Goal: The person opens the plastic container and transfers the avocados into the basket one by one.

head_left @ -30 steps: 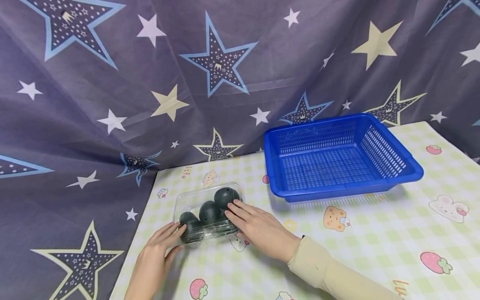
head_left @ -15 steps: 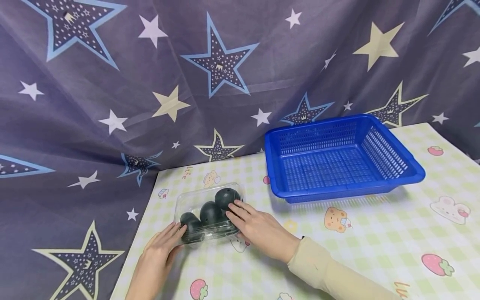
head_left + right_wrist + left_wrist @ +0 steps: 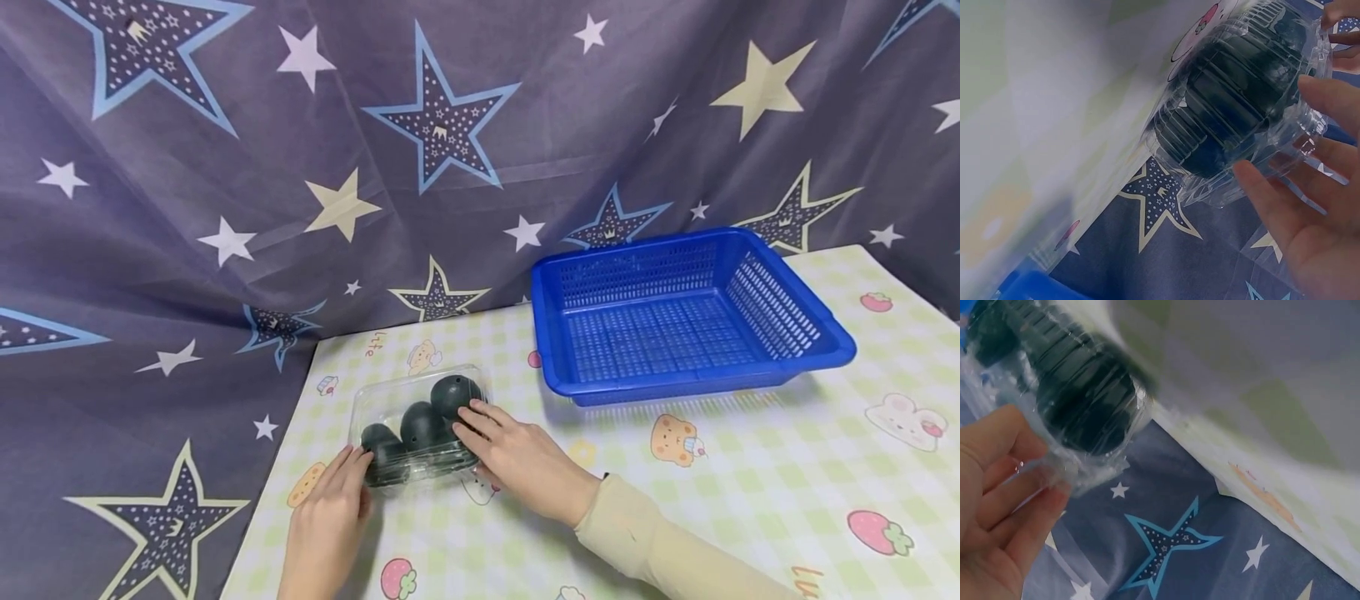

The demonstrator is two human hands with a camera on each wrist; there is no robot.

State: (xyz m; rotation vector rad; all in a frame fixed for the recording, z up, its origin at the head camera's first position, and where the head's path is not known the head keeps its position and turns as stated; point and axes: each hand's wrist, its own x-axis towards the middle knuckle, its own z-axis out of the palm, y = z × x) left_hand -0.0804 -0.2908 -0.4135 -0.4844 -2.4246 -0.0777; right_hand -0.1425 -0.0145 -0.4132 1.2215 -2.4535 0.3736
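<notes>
A clear plastic clamshell box [image 3: 390, 392] sits on the table with its lid down, holding several dark green, round, avocado-like items [image 3: 423, 427]. My left hand [image 3: 328, 517] grips the box's near-left corner; in the left wrist view its thumb and fingers pinch the plastic rim. At the right end my right hand [image 3: 521, 454] holds the box, fingers laid over the lid's edge. The right wrist view shows thumb and fingertips against the ribbed box [image 3: 1229, 94], whose lower tray is close over the cloth.
A blue plastic basket [image 3: 693, 387] with slotted sides stands at the back right, with nothing in it. A checked tablecloth [image 3: 720, 517] covers the table. Behind the table hangs a star-patterned curtain [image 3: 465, 67], close to its back and left edges.
My left hand has shifted a little to the right and its wrist has turned, uncovering a print on the cloth. The right hand and the box have hardly moved.
</notes>
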